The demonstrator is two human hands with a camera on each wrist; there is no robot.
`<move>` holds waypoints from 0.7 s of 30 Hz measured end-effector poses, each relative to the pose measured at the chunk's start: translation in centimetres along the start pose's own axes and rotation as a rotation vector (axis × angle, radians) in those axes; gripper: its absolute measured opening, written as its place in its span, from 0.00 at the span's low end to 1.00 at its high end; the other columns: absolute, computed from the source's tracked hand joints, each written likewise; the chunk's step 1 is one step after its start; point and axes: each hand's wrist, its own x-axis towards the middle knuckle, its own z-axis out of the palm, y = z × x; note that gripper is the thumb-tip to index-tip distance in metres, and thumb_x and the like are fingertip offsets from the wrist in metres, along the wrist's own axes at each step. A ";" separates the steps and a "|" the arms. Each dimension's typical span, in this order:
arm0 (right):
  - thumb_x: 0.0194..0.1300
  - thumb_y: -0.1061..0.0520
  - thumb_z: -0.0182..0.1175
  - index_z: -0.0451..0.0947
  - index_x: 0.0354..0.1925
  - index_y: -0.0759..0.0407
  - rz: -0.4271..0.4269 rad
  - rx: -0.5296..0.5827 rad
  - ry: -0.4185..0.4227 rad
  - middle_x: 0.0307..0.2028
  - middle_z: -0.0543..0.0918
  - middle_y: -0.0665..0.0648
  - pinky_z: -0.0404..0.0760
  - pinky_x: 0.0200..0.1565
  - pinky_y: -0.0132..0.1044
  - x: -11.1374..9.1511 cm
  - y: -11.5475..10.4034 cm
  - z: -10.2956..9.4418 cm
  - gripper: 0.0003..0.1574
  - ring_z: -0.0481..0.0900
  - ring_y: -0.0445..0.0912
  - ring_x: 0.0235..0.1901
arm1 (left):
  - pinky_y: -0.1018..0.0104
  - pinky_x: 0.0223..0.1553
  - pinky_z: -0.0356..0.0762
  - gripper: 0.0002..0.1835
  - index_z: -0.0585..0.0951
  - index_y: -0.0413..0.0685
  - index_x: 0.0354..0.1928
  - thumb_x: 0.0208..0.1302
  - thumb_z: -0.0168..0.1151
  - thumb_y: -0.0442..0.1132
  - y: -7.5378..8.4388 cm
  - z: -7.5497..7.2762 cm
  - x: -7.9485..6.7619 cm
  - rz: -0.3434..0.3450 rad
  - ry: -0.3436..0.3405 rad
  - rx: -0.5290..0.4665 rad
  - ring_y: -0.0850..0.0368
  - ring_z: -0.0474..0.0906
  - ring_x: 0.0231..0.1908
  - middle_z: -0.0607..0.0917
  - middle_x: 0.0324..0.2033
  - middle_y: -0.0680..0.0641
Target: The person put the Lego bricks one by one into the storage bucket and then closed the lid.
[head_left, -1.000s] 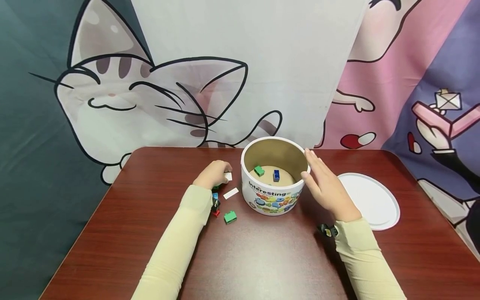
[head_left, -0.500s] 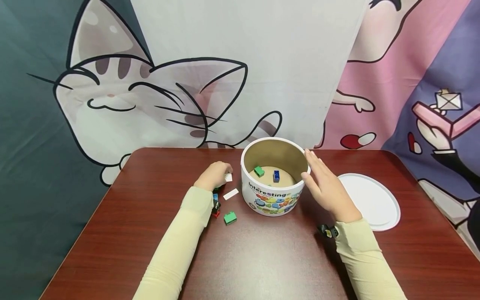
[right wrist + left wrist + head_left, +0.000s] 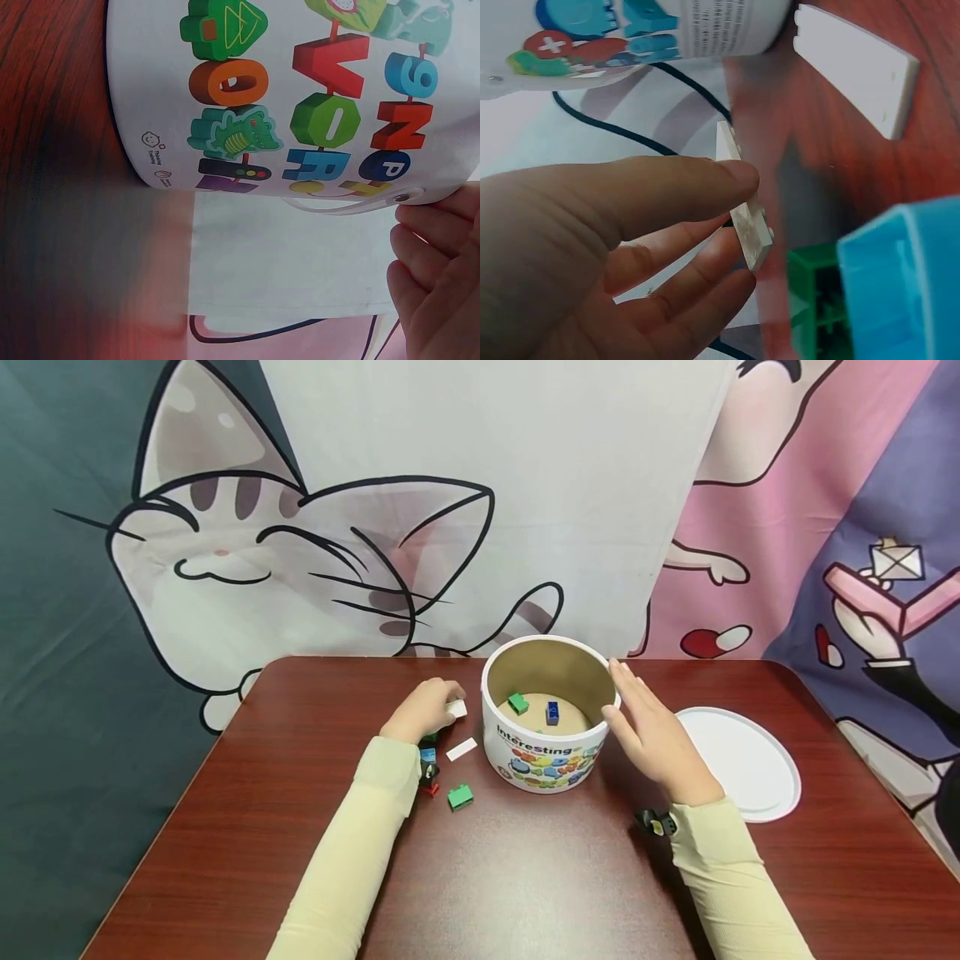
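Observation:
My left hand pinches a flat white toy-brick plate between thumb and fingers, its small studs showing in the left wrist view. A second white plate lies on the table beside the bucket. Under and near the left wrist are a light blue brick, a green brick and a red piece, partly hidden. Another green brick lies closer to me. My right hand, fingers straight, touches the side of the round white bucket at its rim.
Inside the bucket lie a green brick and a dark blue brick, with a bit of green near the front wall. The white round lid lies right of the bucket on the brown table. A printed cloth hangs behind.
The left hand has risen slightly and shifted a little left, and the white plate in it has lifted and tilted. The right hand and bucket stay put.

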 end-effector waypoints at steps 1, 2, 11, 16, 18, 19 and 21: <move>0.78 0.46 0.51 0.53 0.79 0.60 0.000 0.000 0.000 0.77 0.58 0.64 0.49 0.76 0.42 0.0 0.0 0.0 0.40 0.56 0.61 0.75 | 0.53 0.59 0.75 0.18 0.83 0.39 0.55 0.61 0.67 0.28 0.1 -0.1 -0.1 0.001 0.005 -0.009 0.45 0.78 0.53 0.84 0.51 0.39; 0.78 0.46 0.51 0.53 0.79 0.60 -0.002 0.000 0.001 0.77 0.58 0.64 0.49 0.76 0.42 0.0 0.0 0.0 0.40 0.56 0.61 0.75 | 0.53 0.59 0.75 0.18 0.83 0.39 0.55 0.62 0.67 0.28 0.1 -0.2 -0.2 0.001 0.009 -0.021 0.45 0.78 0.53 0.83 0.51 0.39; 0.79 0.45 0.50 0.53 0.79 0.60 -0.004 0.004 0.003 0.77 0.58 0.64 0.50 0.76 0.44 0.0 0.0 0.1 0.40 0.55 0.59 0.76 | 0.53 0.55 0.77 0.20 0.81 0.38 0.57 0.62 0.68 0.29 0.7 -1.3 -0.7 0.019 0.072 -0.142 0.45 0.79 0.50 0.82 0.50 0.38; 0.79 0.44 0.50 0.53 0.79 0.59 0.008 0.001 -0.007 0.77 0.58 0.64 0.49 0.76 0.43 0.0 -0.1 0.0 0.41 0.55 0.60 0.76 | 0.54 0.55 0.78 0.21 0.81 0.37 0.58 0.62 0.68 0.30 1.3 -2.1 -1.0 0.036 0.111 -0.201 0.46 0.80 0.50 0.82 0.49 0.39; 0.78 0.44 0.50 0.53 0.79 0.59 0.009 0.001 -0.009 0.77 0.58 0.64 0.49 0.76 0.43 0.0 -0.2 -0.1 0.41 0.55 0.60 0.76 | 0.54 0.55 0.79 0.21 0.80 0.37 0.58 0.63 0.69 0.30 1.6 -2.5 -1.2 0.047 0.129 -0.224 0.47 0.80 0.50 0.82 0.49 0.40; 0.78 0.44 0.50 0.53 0.79 0.60 0.009 0.001 -0.009 0.77 0.58 0.64 0.49 0.76 0.43 0.0 -0.2 -0.1 0.41 0.55 0.60 0.76 | 0.54 0.54 0.79 0.21 0.80 0.37 0.58 0.63 0.69 0.31 1.7 -2.7 -1.3 0.056 0.141 -0.232 0.47 0.80 0.50 0.82 0.48 0.40; 0.78 0.44 0.50 0.53 0.79 0.61 0.000 -0.001 -0.007 0.77 0.58 0.64 0.49 0.76 0.43 0.1 -0.1 -0.1 0.41 0.55 0.60 0.76 | 0.55 0.54 0.79 0.21 0.81 0.37 0.58 0.63 0.70 0.32 2.0 -3.0 -1.4 0.066 0.168 -0.245 0.47 0.81 0.49 0.82 0.48 0.40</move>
